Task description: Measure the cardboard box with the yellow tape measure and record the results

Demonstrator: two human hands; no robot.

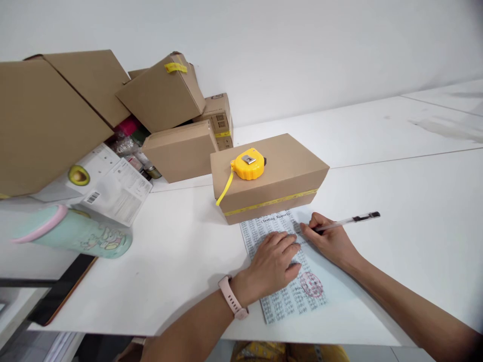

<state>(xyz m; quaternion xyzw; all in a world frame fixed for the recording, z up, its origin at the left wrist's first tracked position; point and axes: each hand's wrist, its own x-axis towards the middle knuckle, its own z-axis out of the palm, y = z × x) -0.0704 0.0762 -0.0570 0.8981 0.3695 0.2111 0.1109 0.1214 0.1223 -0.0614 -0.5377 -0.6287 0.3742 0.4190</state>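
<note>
— Where's the pen (347, 221)?
— Pinched in the right hand (332, 241) fingers, tip probably on the testing report (298, 296); the fingers hide it.
— And the left hand (273, 264)?
— Fingers flat and loose, pressing that report onto the white surface (396, 201), near the cardboard box (279, 171).

The left hand (273, 264) is laid flat, palm down, near the middle of the scene. Its fingers (289, 241) are stretched out together and pointed far and to the right, and the thumb is held along the near-right side of the hand. The wrist (247, 281) is kept straight, and the bare left forearm (196, 327) is brought in from the near edge, slanted far and to the right. The right hand (330, 241) is set just to the right of the left one, knuckles up, with its fingers curled and pinched around a pen (350, 219). The two hands are held close together, fingertips nearly meeting. The bare right forearm (407, 306) is stretched in from the near right corner.
</note>
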